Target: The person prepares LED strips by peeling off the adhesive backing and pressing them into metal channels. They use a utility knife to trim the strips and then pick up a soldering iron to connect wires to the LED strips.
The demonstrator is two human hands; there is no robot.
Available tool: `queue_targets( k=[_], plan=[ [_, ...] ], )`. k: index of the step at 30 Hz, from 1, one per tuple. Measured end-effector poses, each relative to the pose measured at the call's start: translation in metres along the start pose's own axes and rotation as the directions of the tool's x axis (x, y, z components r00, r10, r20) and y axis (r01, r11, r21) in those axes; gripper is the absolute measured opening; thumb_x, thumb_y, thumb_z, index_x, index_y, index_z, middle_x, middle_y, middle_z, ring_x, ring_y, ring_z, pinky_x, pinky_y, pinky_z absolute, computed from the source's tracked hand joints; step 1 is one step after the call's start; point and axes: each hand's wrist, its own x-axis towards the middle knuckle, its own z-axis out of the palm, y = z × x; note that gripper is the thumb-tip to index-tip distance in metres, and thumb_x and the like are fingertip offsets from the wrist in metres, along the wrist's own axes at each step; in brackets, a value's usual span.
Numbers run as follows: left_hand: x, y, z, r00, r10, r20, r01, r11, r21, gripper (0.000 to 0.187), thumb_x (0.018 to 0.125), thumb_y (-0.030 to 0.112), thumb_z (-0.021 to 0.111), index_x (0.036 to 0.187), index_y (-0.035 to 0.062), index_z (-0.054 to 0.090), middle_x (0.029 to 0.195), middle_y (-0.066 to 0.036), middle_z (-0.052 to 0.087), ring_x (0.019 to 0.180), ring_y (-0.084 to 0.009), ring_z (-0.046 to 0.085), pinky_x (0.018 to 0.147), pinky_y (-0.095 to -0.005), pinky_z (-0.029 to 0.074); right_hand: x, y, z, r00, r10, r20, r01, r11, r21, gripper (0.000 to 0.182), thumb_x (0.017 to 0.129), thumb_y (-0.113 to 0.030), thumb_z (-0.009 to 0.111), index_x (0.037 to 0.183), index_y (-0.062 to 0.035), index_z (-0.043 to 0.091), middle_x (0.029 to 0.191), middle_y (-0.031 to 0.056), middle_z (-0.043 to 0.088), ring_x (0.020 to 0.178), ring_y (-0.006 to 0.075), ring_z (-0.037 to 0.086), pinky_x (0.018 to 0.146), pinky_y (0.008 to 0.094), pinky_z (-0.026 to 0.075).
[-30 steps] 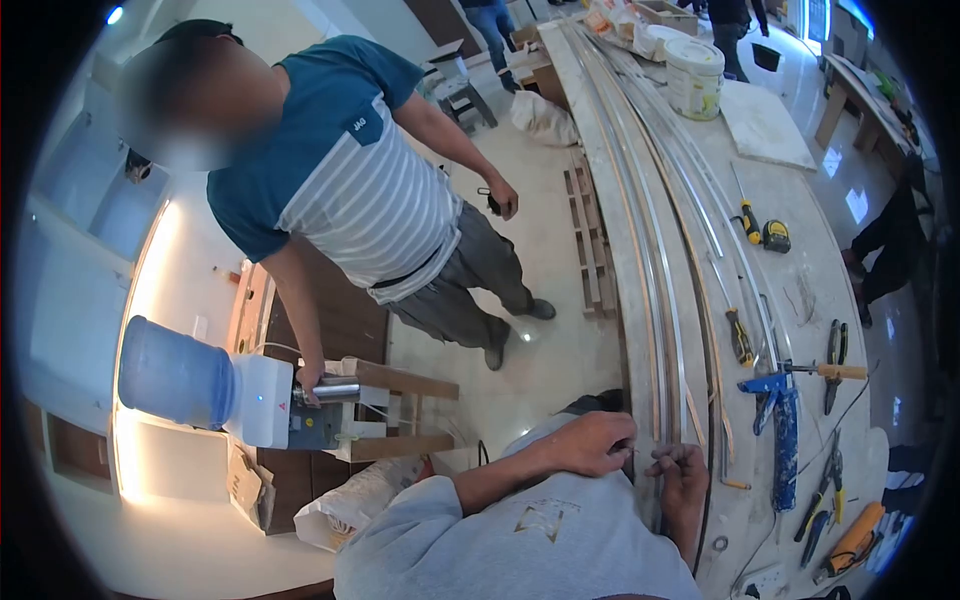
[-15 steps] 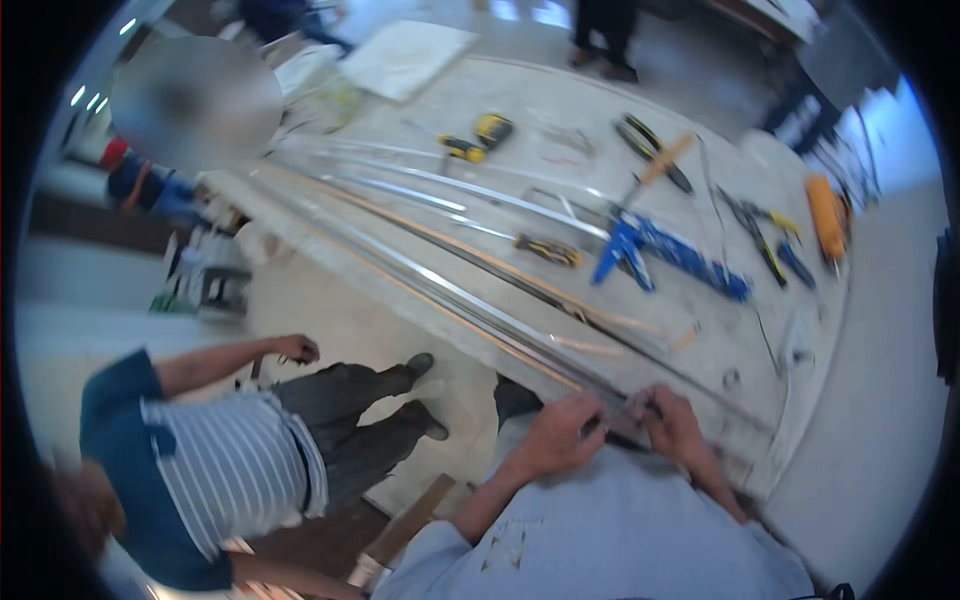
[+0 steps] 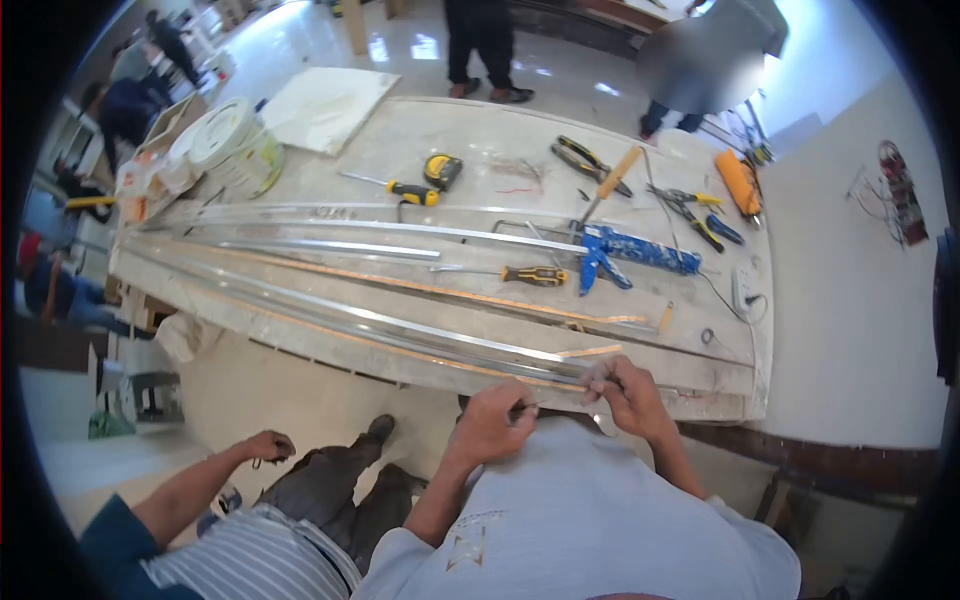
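Roughly, largest first:
Worktable: the long pale slab (image 3: 480, 150) fills the upper half of the frame; its near edge runs from the left down toward lower centre.
Metal strips: long silvery profiles (image 3: 330, 315) lie lengthwise along the near edge, their left ends lost in lens blur.
Co-worker: a striped shirt (image 3: 250, 555) and an arm sit at lower left, cut off by the frame edge.
Bucket: a white tub (image 3: 235, 150) lies tilted at upper left.
Caulking gun: the blue tool (image 3: 635, 250) rests right of centre on the slab.
Left hand: it (image 3: 490, 425) curls at the slab's edge, lower centre, fingers closed around something thin and dark that is too small to identify.
Right hand: it (image 3: 625, 395) sits just beside the left hand, fingertips pinched on the near end of the strips; how firmly it holds cannot be told.
Screwdriver: a yellow-handled one (image 3: 535, 275) lies mid-slab.
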Motion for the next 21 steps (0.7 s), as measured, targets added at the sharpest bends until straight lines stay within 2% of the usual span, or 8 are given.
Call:
queue_targets(
  k=[2, 4, 6, 7, 9, 12, 14, 21],
  plan=[
    [-0.003, -0.006, -0.013, 0.999, 0.02, -0.041, -0.019, 0.999, 0.035, 0.01, 0.084, -0.001, 0.073, 0.09, 0.0024, 0.066, 0.087, -0.011, 0.068, 0.078, -0.023, 0.071, 0.071, -0.0343, 0.057, 0.019, -0.008, -0.01, 0.992, -0.123, -0.005, 0.12, 0.973, -0.195, 0.007, 0.098, 0.005, 0.055, 0.1, 0.0013, 0.061, 0.1, 0.013, 0.076, 0.08, 0.0207, 0.074, 0.078, 0.0328, 0.059],
    [-0.002, -0.008, -0.024, 0.999, 0.035, -0.021, -0.035, 0.999, 0.023, 0.01, 0.084, -0.002, 0.073, 0.09, 0.002, 0.066, 0.088, -0.011, 0.069, 0.079, -0.0228, 0.071, 0.071, -0.0337, 0.057, 0.056, 0.016, -0.044, 0.919, -0.387, -0.074, 0.36, 0.902, -0.238, 0.009, 0.098, 0.004, 0.054, 0.096, -0.0005, 0.062, 0.094, 0.0113, 0.076, 0.078, 0.0197, 0.074, 0.078, 0.0344, 0.059],
    [-0.001, -0.011, -0.032, 0.999, 0.042, -0.015, -0.042, 0.999, 0.025, 0.01, 0.084, -0.002, 0.073, 0.09, 0.0016, 0.065, 0.088, -0.011, 0.069, 0.079, -0.0226, 0.072, 0.072, -0.0331, 0.058, 0.1, 0.002, -0.078, 0.933, -0.193, -0.304, 0.145, 0.974, -0.171, 0.013, 0.102, -0.005, 0.055, 0.101, -0.0006, 0.066, 0.094, 0.0122, 0.076, 0.077, 0.0189, 0.073, 0.077, 0.0345, 0.059],
    [0.0, -0.012, -0.034, 0.998, 0.062, -0.014, -0.062, 0.998, 0.01, 0.01, 0.084, -0.002, 0.073, 0.09, 0.0014, 0.065, 0.088, -0.011, 0.069, 0.078, -0.0222, 0.071, 0.071, -0.0332, 0.057, 0.125, -0.006, -0.095, 0.912, -0.109, -0.396, -0.03, 0.944, -0.328, 0.021, 0.105, -0.014, 0.056, 0.108, 0.0001, 0.071, 0.094, 0.012, 0.076, 0.077, 0.0183, 0.074, 0.074, 0.0329, 0.058],
    [0.001, -0.013, -0.036, 0.996, 0.091, 0.005, -0.091, 0.996, -0.011, 0.011, 0.084, -0.002, 0.074, 0.09, 0.0012, 0.065, 0.088, -0.011, 0.069, 0.077, -0.0219, 0.07, 0.071, -0.0333, 0.057, 0.168, -0.014, -0.114, 0.892, -0.151, -0.426, -0.009, 0.936, -0.352, 0.033, 0.104, -0.026, 0.062, 0.118, 0.0022, 0.072, 0.09, 0.0114, 0.075, 0.077, 0.018, 0.075, 0.073, 0.0309, 0.059],
    [0.002, -0.007, -0.042, 0.996, 0.067, 0.052, -0.068, 0.998, 0.013, 0.013, 0.083, -0.004, 0.075, 0.091, 0.0011, 0.065, 0.088, -0.011, 0.069, 0.076, -0.0223, 0.069, 0.07, -0.0336, 0.056, 0.216, 0.003, -0.129, 0.904, -0.003, -0.428, -0.101, 0.97, -0.219, 0.044, 0.1, -0.033, 0.068, 0.121, 0.0052, 0.072, 0.094, 0.0132, 0.075, 0.077, 0.0181, 0.075, 0.075, 0.0303, 0.059],
    [0.0, -0.007, -0.042, 0.998, 0.064, 0.004, -0.064, 0.995, 0.075, 0.014, 0.082, -0.005, 0.075, 0.09, 0.0013, 0.065, 0.088, -0.011, 0.069, 0.075, -0.0226, 0.068, 0.07, -0.0337, 0.055, 0.235, 0.01, -0.131, 0.93, 0.174, -0.323, -0.21, 0.975, -0.079, 0.063, 0.096, -0.043, 0.075, 0.127, 0.011, 0.068, 0.104, 0.0189, 0.074, 0.088, 0.0211, 0.075, 0.078, 0.0315, 0.06],
    [-0.008, -0.01, -0.024, 0.982, 0.012, -0.189, -0.005, 0.999, 0.041, 0.016, 0.08, -0.006, 0.077, 0.091, 0.0006, 0.068, 0.089, -0.012, 0.069, 0.077, -0.0232, 0.069, 0.071, -0.0342, 0.056, 0.266, 0.031, -0.13, 0.951, 0.161, -0.264, -0.148, 0.987, 0.068, 0.094, 0.088, -0.059, 0.081, 0.136, 0.0184, 0.057, 0.12, 0.0274, 0.068, 0.108, 0.0317, 0.07, 0.088, 0.0378, 0.061]
  ],
)
